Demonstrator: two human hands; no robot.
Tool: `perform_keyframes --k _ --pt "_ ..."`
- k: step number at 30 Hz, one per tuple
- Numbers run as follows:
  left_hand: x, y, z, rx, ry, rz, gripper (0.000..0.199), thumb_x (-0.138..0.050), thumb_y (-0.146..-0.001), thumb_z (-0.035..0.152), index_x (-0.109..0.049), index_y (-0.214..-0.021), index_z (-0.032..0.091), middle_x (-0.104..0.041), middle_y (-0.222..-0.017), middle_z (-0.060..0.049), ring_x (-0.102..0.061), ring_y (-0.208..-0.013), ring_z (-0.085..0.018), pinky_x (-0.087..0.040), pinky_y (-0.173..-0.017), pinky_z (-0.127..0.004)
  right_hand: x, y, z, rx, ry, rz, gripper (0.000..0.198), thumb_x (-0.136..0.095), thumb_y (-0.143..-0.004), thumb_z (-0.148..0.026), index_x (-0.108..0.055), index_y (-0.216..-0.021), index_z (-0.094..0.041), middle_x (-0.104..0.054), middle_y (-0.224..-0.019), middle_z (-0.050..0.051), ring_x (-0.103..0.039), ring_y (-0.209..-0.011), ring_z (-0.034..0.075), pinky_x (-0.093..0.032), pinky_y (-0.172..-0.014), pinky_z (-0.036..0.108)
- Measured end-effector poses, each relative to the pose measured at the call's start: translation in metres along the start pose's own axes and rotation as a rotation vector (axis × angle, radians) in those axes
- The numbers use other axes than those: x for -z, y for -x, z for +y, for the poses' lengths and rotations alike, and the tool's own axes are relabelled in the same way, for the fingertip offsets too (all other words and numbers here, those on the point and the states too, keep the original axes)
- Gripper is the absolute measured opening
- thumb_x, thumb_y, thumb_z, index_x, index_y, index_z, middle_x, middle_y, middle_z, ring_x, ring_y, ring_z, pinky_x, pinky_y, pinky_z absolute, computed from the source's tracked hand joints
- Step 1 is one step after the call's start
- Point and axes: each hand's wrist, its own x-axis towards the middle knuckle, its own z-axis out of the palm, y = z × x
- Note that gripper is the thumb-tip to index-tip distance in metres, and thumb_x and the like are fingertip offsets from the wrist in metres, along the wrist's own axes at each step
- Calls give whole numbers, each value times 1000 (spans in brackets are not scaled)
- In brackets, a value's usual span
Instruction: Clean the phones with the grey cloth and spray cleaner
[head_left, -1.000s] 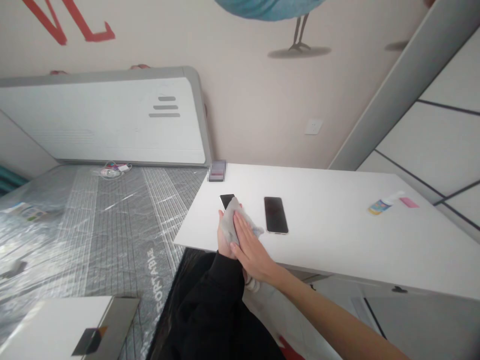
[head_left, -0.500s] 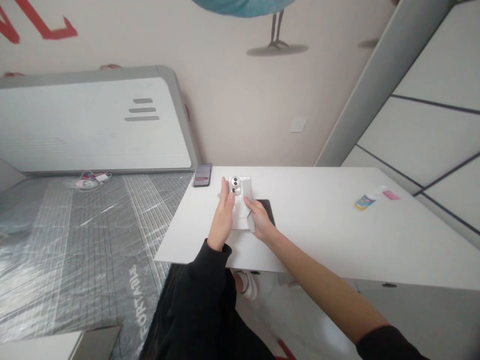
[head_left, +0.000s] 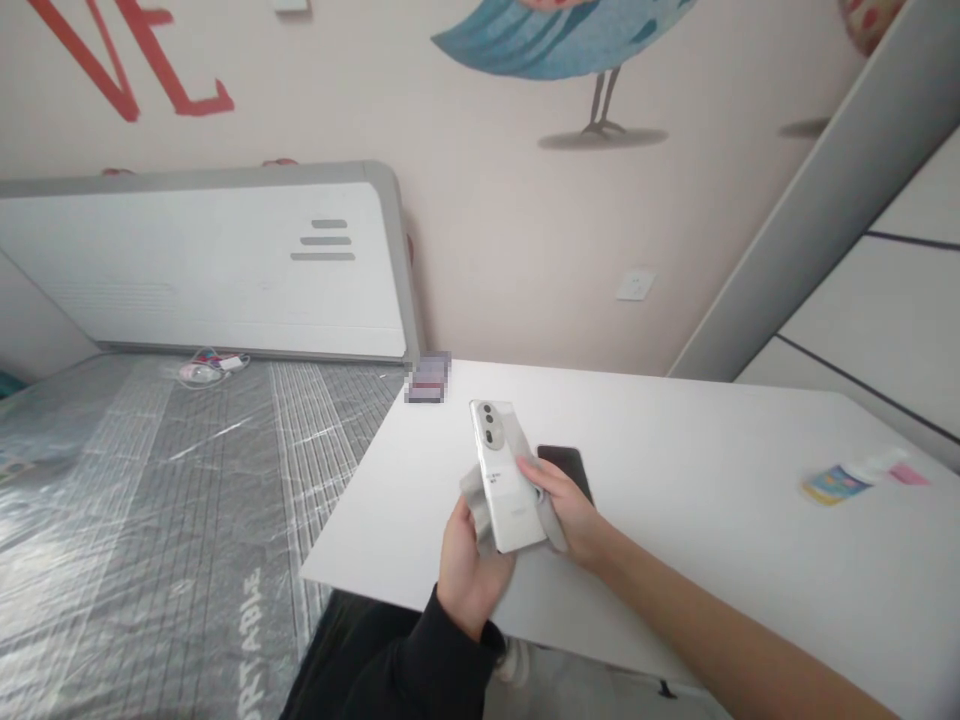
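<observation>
A white smartphone [head_left: 504, 490] is held above the table, its back with an oval camera bump facing me, its top tilted left. My left hand [head_left: 471, 570] cradles it from below and the left, partly hidden under it. A light grey cloth [head_left: 474, 500] shows between that hand and the phone's left edge. My right hand [head_left: 566, 508] grips the phone's right side through more of the cloth, thumb on the back. Under the right wrist, a dark phone [head_left: 568, 468] lies on the table, partly covered by the hand.
The white table [head_left: 675, 450] runs along the wall. A bottle with a blue and yellow label [head_left: 836, 483] and a pink slip [head_left: 910, 475] lie at its right. A pixelated item [head_left: 428, 378] sits at the back left corner. A plastic-covered mattress [head_left: 187, 480] adjoins on the left.
My left hand has gone from upright beside the phone to underneath it, and cloth now shows on that side. The phone has tilted and come nearer. The view has shifted.
</observation>
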Motion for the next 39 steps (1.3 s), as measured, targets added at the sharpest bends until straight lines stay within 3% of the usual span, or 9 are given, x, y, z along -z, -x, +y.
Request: perform_keyframes --k 3,12,15,19,24,29,33,35,39 --pt "-5 5 1 -58 55 9 45 -34 -110 22 -78 -120 12 -83 -89 -7 -79 -80 -17 -62 -87 -27 -3 7 -1 -87 -74 -10 43 -83 -79 -47 -72 -112 -21 -83 -96 7 -80 -86 26 -65 -76 34" --pt "-3 20 7 -113 93 -9 61 -31 -109 57 -72 -137 22 -83 -115 -10 -72 -125 -30 -48 -119 -46 -14 16 -4 -154 -97 -166 77 -81 -70 -41 -54 -140 -24 -79 -123 8 -77 -105 29 -62 -90 39" --pt "3 18 6 -79 105 -20 62 -28 -109 57 -70 -140 25 -83 -115 -9 -72 -125 -30 -47 -119 -47 -12 15 0 -85 29 -151 82 -84 -70 -37 -49 -144 -24 -75 -130 9 -75 -111 28 -60 -93 38" --pt "7 17 3 -92 87 -68 58 -32 -109 55 -66 -146 27 -82 -121 -9 -74 -122 -29 -48 -119 -47 -9 13 2 138 389 -129 65 -78 -83 -45 -54 -139 -21 -70 -135 12 -68 -121 29 -55 -101 42" --pt "9 24 5 -48 88 -169 60 -32 -108 59 -64 -148 27 -80 -128 -9 -74 -122 -28 -46 -120 -45 -4 8 -1 440 705 -38 30 -58 -99 -46 -68 -111 -20 -70 -113 9 -65 -109 26 -50 -101 40" --pt "16 23 6 5 80 -280 60 -32 -108 58 -61 -151 28 -78 -133 -8 -70 -131 -29 -36 -128 -48 12 -9 -1 383 571 200 27 -57 -97 -46 -69 -105 -23 -74 -106 6 -67 -101 26 -52 -96 40" --pt "22 20 14 -68 136 -233 54 -33 -109 52 -60 -151 32 -79 -130 -5 -73 -126 -25 -36 -128 -43 13 -7 -7 507 560 431 25 -56 -98 -44 -66 -110 -24 -72 -117 9 -65 -111 27 -51 -99 43" --pt "21 20 19 -110 179 -197 53 -34 -109 53 -62 -150 32 -80 -128 -5 -74 -124 -25 -38 -126 -45 6 4 -10 625 652 371 22 -53 -101 -41 -66 -107 -25 -71 -111 9 -66 -105 26 -52 -93 42" --pt "15 23 20 -209 173 -137 54 -36 -108 55 -67 -144 29 -80 -126 -7 -73 -123 -28 -46 -120 -46 -7 25 -12 775 901 3 26 -52 -103 -44 -70 -108 -25 -70 -100 8 -65 -92 25 -54 -86 41"
